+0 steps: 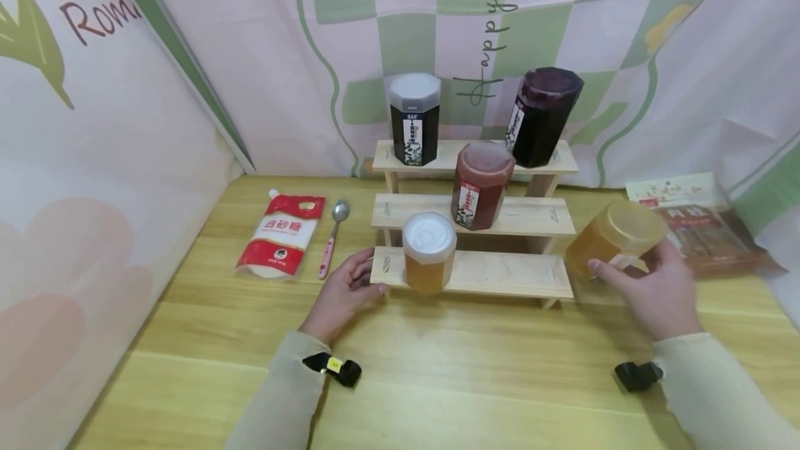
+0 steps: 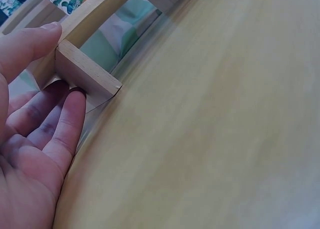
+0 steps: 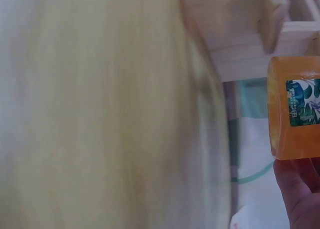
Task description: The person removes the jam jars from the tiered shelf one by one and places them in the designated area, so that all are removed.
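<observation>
Pale wood for a three-step stand [image 1: 528, 212] in the middle of the frame. Around its left end, a bare left hand [image 1: 346, 297], thumb and fingers gripping the lowest step [image 1: 500, 272], maybe to stop any sliding.

Right of the middle, a bare right hand [image 1: 665, 294] holding a fat, see-through amber jar with a yellow lid [image 1: 615, 235]. Grip wide, probably because of the fat shape; thumb in front, other fingers mostly hidden. Jar tipped, just beside the stand's right end. Touching the stand or not, hard to tell.

On the lowest step, near the left end, a golden jar with a white lid [image 1: 429, 259]. On the middle step, a red jar with a pinkish lid [image 1: 481, 189]. Up top, a black jar with a white lid [image 1: 415, 127] and a dark purple jar [image 1: 542, 120], well apart, perhaps to show each label.

At left, lying flat, a red and white plastic sugar bag [image 1: 282, 235] beside a metal spoon with a pink handle [image 1: 331, 238], perhaps just out of the way.
</observation>
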Demonstrator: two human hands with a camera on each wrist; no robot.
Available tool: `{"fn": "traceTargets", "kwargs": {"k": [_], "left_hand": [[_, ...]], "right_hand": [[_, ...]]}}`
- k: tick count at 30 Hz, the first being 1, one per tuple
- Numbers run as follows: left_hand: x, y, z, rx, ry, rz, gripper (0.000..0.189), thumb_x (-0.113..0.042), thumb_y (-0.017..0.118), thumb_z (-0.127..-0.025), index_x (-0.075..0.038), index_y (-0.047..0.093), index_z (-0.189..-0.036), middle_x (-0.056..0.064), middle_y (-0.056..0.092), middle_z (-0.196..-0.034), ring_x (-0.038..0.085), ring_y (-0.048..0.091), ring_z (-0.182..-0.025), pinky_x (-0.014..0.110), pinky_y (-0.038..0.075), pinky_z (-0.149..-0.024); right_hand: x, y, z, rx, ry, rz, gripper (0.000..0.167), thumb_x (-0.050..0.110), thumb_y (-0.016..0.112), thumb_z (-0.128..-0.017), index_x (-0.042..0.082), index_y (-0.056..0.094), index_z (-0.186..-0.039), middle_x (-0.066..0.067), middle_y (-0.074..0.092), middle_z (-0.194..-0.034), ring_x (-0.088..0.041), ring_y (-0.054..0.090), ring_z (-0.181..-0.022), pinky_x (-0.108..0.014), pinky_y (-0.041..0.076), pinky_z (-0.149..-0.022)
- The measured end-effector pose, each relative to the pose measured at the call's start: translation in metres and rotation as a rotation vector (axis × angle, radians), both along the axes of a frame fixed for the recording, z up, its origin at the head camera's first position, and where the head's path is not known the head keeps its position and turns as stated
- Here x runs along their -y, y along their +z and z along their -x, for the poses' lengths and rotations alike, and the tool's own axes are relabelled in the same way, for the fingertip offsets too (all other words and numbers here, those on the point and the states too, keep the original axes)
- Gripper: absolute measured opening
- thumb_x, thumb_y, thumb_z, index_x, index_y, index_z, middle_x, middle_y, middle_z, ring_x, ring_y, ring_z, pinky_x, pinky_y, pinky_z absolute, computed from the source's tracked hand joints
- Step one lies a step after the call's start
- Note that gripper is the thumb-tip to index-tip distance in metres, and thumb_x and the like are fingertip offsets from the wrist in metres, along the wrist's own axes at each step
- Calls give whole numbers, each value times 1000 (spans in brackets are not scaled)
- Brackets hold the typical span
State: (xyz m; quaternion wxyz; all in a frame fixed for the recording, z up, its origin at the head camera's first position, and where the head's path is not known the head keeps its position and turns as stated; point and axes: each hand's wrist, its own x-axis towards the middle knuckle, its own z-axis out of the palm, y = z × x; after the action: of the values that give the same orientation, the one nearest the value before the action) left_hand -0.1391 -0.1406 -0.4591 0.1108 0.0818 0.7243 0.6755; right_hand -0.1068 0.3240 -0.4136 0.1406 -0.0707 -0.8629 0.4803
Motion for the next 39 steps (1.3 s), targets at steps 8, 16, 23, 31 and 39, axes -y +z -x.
{"fn": "traceTargets", "kwargs": {"k": [8, 16, 23, 31, 39], "left_hand": [[0, -1, 1, 4, -4, -12, 72, -12, 78, -88, -14, 43, -150, 5, 56, -145, 25, 55, -130, 33, 48, -104], [0, 1, 2, 21, 8, -3, 70, -13, 78, -88, -16, 44, -150, 3, 57, -144, 23, 55, -130, 33, 47, -105], [0, 0, 1, 29, 6, -1, 69, -13, 78, -88, -17, 45, -149, 2, 58, -142, 22, 55, -130, 34, 47, -106], [0, -2, -1, 26, 3, -12, 70, -15, 79, -88, -17, 45, -149, 3, 59, -141, 24, 56, -129, 34, 49, -104], [1, -1, 1, 30, 10, 8, 68, -17, 79, -88, -20, 47, -148, -1, 59, -141, 21, 55, -129, 34, 46, -106]], "right_hand": [[-8, -9, 23, 23, -5, -45, 80, 28, 85, -83, 19, 42, -150, 5, 53, -129, -6, 51, -112, -4, 46, -80], [-14, -10, 45, 124, 6, -116, 99, 43, 82, -82, 6, 27, -155, -23, 44, -145, -43, 44, -129, -56, 46, -102], [-14, -14, 58, 152, 18, -78, 106, 42, 83, -82, -1, 20, -155, -30, 37, -148, -51, 40, -131, -67, 40, -102], [-17, -20, 65, 153, 5, -75, 107, 44, 84, -81, -6, 21, -152, -35, 34, -147, -53, 38, -130, -69, 36, -103], [-17, -25, 65, 173, 17, -68, 107, 47, 81, -82, -4, 19, -152, -30, 36, -145, -49, 40, -130, -65, 39, -105]]}}
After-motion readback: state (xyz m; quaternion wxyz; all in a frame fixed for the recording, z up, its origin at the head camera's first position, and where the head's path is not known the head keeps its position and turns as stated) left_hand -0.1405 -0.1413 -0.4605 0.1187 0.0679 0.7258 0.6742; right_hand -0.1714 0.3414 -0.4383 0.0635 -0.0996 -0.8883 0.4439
